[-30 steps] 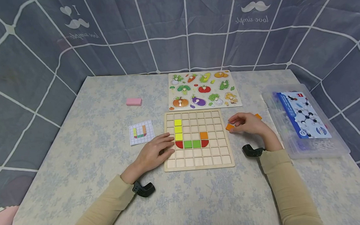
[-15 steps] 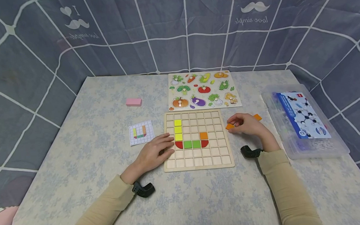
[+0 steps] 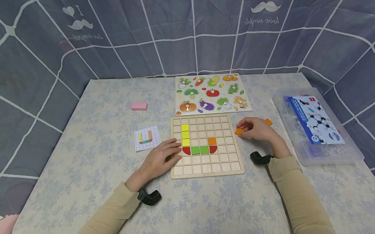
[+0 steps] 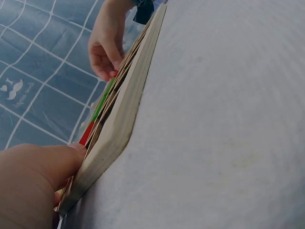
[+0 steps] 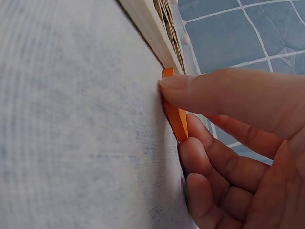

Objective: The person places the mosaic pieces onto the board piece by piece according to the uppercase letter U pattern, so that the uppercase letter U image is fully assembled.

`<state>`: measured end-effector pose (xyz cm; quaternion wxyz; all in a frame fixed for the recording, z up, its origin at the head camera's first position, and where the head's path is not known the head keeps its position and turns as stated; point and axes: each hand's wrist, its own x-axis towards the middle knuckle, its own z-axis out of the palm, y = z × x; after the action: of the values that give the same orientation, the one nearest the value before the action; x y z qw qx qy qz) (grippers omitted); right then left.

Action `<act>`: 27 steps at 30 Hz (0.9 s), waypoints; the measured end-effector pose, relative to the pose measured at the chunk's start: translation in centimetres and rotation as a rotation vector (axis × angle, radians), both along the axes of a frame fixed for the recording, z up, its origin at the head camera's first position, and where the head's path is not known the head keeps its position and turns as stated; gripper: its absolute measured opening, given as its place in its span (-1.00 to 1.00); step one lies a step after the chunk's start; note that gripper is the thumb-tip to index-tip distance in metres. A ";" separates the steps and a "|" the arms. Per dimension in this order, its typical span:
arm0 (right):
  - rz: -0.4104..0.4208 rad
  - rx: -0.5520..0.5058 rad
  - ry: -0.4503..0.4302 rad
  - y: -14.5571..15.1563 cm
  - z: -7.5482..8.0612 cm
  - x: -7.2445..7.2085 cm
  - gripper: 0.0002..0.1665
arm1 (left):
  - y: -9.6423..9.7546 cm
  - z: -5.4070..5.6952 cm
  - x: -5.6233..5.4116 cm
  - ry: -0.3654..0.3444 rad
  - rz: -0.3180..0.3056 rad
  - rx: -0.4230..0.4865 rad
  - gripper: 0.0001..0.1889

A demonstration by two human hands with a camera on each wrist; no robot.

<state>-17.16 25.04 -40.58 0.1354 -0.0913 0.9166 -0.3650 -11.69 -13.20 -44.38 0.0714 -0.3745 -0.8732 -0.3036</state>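
Observation:
The wooden grid board [image 3: 206,168] lies mid-table, bearing yellow squares [image 3: 185,135] in a column, a row of green squares [image 3: 200,150] between two red rounded corner tiles [image 3: 213,149], and one orange square [image 3: 212,141]. My left hand [image 3: 160,158] rests at the board's left edge, its fingers relaxed over the rim. Just right of the board, my right hand [image 3: 257,129] pinches an orange square tile [image 5: 175,114] between thumb and fingers, low at the tabletop. Another orange tile [image 3: 268,122] lies behind that hand, partly hidden by it.
A pattern card [image 3: 156,133] with a coloured U shape lies left of the board. Behind the board is a vegetable knob puzzle [image 3: 198,85]. A pink block [image 3: 139,106] sits at back left, and a clear plastic case [image 3: 351,150] stands at the right.
My right hand has shifted very slightly left, still at the orange tile beside the board. The left hand and the tiles on the board have stayed in place.

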 end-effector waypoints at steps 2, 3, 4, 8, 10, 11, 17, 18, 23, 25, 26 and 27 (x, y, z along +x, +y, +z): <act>0.003 -0.003 0.005 0.0 0.0 0.0 -0.65 | 0.0 0.0 0.0 -0.002 -0.001 0.002 -0.67; 0.003 -0.004 0.008 0.0 0.0 0.0 -0.66 | 0.0 0.0 0.0 -0.003 -0.002 0.003 -0.67; 0.007 -0.003 0.013 -0.1 0.0 -0.1 -0.66 | 0.0 0.0 0.0 -0.004 -0.003 0.003 -0.67; 0.015 0.004 0.034 -0.2 0.3 -0.1 -0.68 | 0.0 0.0 0.0 -0.011 -0.006 0.001 -0.67; 0.013 0.013 0.041 -0.3 0.5 -0.1 -0.68 | 0.1 0.0 0.0 -0.017 -0.004 -0.003 -0.67; 0.012 0.015 0.042 -0.4 0.6 -0.1 -0.68 | 0.1 0.0 0.0 -0.021 -0.003 -0.004 -0.67; 0.028 0.014 0.059 -1.1 1.1 -0.4 -0.70 | 0.0 0.0 -0.1 -0.027 0.003 -0.006 -0.66; 0.037 0.009 0.066 -1.3 1.1 -0.5 -0.69 | 0.0 0.0 -0.1 -0.025 0.002 -0.006 -0.66; 0.090 -0.042 0.084 -2.6 1.4 -1.1 -0.69 | 0.0 0.0 -0.1 -0.026 0.003 -0.006 -0.66; 0.115 -0.062 0.081 -3.2 1.4 -1.4 -0.70 | 0.0 0.0 0.0 -0.028 0.005 -0.005 -0.66; 0.127 -0.070 0.079 -3.5 1.4 -1.5 -0.70 | 0.0 0.0 0.0 -0.029 0.005 -0.004 -0.66; 0.140 -0.076 0.079 -3.8 1.4 -1.6 -0.71 | 0.0 -0.1 0.0 -0.030 0.004 -0.003 -0.67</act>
<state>-18.79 21.28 -39.21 0.1210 -0.1746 0.8981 -0.3851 -11.71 -13.21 -44.44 0.0585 -0.3682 -0.8754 -0.3076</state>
